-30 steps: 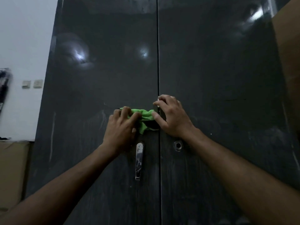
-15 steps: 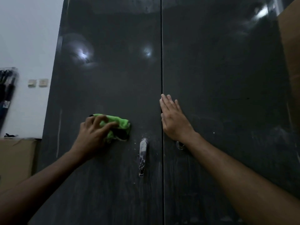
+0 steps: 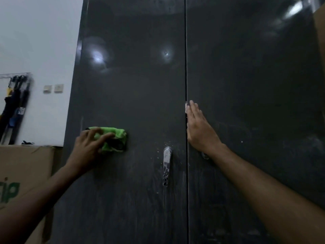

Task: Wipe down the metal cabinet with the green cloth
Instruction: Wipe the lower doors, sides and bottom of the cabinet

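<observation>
The dark metal cabinet (image 3: 140,85) fills the view with two shut doors and a seam down the middle. My left hand (image 3: 88,147) holds the bunched green cloth (image 3: 114,138) against the left door, near its left edge, with fingers curled over the cloth. My right hand (image 3: 198,129) lies flat on the right door just beside the seam, fingers straight and pointing up. A silver handle (image 3: 166,164) hangs on the left door between my hands.
A cardboard box (image 3: 24,173) stands left of the cabinet against the white wall. Dark umbrellas (image 3: 15,106) hang on the wall, with two wall switches (image 3: 53,88) beside them. Another cardboard edge (image 3: 320,32) shows at the top right.
My left hand has slid the cloth leftward from the seam across the left door. My right hand let go of the cloth and flattened on the right door.
</observation>
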Tool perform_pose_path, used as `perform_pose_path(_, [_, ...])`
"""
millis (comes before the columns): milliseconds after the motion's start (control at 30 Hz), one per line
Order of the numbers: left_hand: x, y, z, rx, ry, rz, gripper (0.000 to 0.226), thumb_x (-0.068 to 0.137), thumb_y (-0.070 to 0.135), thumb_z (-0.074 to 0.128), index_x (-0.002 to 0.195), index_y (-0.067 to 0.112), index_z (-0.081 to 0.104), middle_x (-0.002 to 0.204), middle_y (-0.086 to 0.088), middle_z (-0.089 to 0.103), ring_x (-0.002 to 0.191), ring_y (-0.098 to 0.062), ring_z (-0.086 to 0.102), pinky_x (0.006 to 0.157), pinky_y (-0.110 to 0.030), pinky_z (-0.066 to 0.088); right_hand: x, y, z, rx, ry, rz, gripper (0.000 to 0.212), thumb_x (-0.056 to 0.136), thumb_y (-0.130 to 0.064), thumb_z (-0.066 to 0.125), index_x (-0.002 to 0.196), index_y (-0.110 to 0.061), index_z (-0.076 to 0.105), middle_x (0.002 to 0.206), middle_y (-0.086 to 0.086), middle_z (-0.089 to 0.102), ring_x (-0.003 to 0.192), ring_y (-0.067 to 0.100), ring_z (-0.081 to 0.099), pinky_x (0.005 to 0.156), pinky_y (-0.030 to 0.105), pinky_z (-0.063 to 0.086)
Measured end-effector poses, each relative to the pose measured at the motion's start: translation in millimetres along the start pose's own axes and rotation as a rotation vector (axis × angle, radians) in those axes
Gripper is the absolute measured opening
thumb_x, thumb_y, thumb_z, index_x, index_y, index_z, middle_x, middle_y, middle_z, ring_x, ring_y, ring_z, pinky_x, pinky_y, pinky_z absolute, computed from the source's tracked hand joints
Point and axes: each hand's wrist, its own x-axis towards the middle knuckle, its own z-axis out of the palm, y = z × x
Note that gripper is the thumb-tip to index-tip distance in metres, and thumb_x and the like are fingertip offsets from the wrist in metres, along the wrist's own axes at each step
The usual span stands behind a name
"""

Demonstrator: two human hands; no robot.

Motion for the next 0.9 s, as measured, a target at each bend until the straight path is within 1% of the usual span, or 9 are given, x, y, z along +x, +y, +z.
perform_pose_path(100, [40.2, -37.7, -7.4, -0.049, 0.094, -0.381, 0.068, 0.084, 0.003, 0.073, 0.145, 0.027, 0.056, 0.14, -0.025, 0.041, 0.113, -0.054, 0.045, 0.094, -0.066, 0.045, -10.2, 2.3, 3.1, -0.072, -0.011, -0.012, 0.067, 0.099, -0.001, 0.031, 0.16, 0.002, 0.003, 0.17, 0.018, -0.006, 0.158, 0.027, -0.009, 0.129, 0.035, -0.001])
perform_pose_path(200, [65.6, -27.6, -10.6, -0.074, 0.095, -0.551, 0.067, 0.087, 0.003, 0.063, 0.147, 0.03, 0.05, 0.138, -0.023, 0.038, 0.114, -0.053, 0.043, 0.098, -0.064, 0.042, -9.1, 2.9, 5.3, -0.065, 0.002, -0.002, 0.066, 0.1, -0.001, 0.034, 0.16, 0.002, 0.008, 0.171, 0.016, -0.003, 0.158, 0.026, -0.007, 0.129, 0.033, -0.003])
perform_pose_path(333, [-8.4, -11.9, -0.3, -0.009, 0.024, -0.158, 0.056, 0.083, 0.025, 0.052, 0.137, 0.019, 0.062, 0.131, -0.028, 0.053, 0.106, -0.052, 0.05, 0.083, -0.061, 0.048, -9.1, -2.9, 11.9, -0.073, 0.018, 0.021, 0.071, 0.095, 0.003, 0.037, 0.16, 0.005, 0.008, 0.17, 0.019, -0.004, 0.158, 0.028, -0.008, 0.13, 0.038, -0.001])
perform_pose_path(400, [-45.2, -25.5, -1.5, 0.018, -0.035, -0.047, 0.056, 0.082, 0.033, 0.054, 0.135, 0.018, 0.062, 0.128, -0.029, 0.055, 0.102, -0.051, 0.051, 0.08, -0.063, 0.05, -10.0, -4.9, 13.8, -0.068, 0.028, 0.029, 0.072, 0.094, 0.003, 0.038, 0.159, 0.005, 0.008, 0.17, 0.019, -0.004, 0.158, 0.029, -0.008, 0.13, 0.039, -0.001])
perform_pose_path(500, [-30.9, -52.7, -8.2, 0.009, 0.01, -0.288, 0.063, 0.082, 0.007, 0.074, 0.143, 0.019, 0.062, 0.137, -0.031, 0.046, 0.11, -0.054, 0.046, 0.089, -0.066, 0.048, -10.4, -5.4, 14.4, -0.069, 0.034, 0.038, 0.073, 0.093, 0.003, 0.039, 0.159, 0.005, 0.009, 0.17, 0.019, -0.003, 0.158, 0.029, -0.007, 0.13, 0.039, -0.001])
perform_pose_path(600, [17.9, -53.3, -11.5, -0.042, 0.06, -0.534, 0.081, 0.076, -0.011, 0.069, 0.148, 0.022, 0.056, 0.14, -0.027, 0.04, 0.114, -0.053, 0.042, 0.095, -0.062, 0.044, -10.0, -5.5, 14.5, -0.065, 0.037, 0.037, 0.073, 0.093, 0.003, 0.039, 0.159, 0.005, 0.01, 0.17, 0.018, -0.002, 0.158, 0.029, -0.006, 0.129, 0.038, -0.002])
perform_pose_path(667, [21.4, -30.9, -5.4, -0.067, 0.069, -0.449, 0.074, 0.076, -0.005, 0.072, 0.145, 0.019, 0.059, 0.139, -0.029, 0.043, 0.115, -0.053, 0.044, 0.093, -0.06, 0.042, -9.9, -5.3, 15.3, -0.063, 0.041, 0.039, 0.074, 0.092, 0.003, 0.04, 0.159, 0.005, 0.011, 0.17, 0.018, -0.001, 0.158, 0.029, -0.005, 0.129, 0.037, -0.003])
perform_pose_path(800, [-67.5, -9.3, 25.3, 0.001, 0.01, -0.017, 0.057, 0.083, 0.044, 0.06, 0.136, 0.023, 0.057, 0.127, -0.026, 0.054, 0.111, -0.049, 0.049, 0.09, -0.058, 0.043, -9.3, -5.0, 16.7, -0.057, 0.051, 0.038, 0.073, 0.092, 0.002, 0.042, 0.159, 0.005, 0.013, 0.17, 0.018, 0.001, 0.159, 0.03, -0.004, 0.129, 0.038, -0.002])
perform_pose_path(900, [-89.7, -40.1, 25.5, 0.006, -0.005, -0.061, 0.064, 0.079, 0.051, 0.058, 0.135, 0.02, 0.064, 0.129, -0.024, 0.051, 0.109, -0.051, 0.052, 0.088, -0.058, 0.046, -9.7, -3.6, 18.2, -0.04, 0.057, 0.042, 0.074, 0.092, 0.002, 0.043, 0.16, 0.003, 0.013, 0.171, 0.017, 0.001, 0.159, 0.028, -0.004, 0.13, 0.039, 0.001])
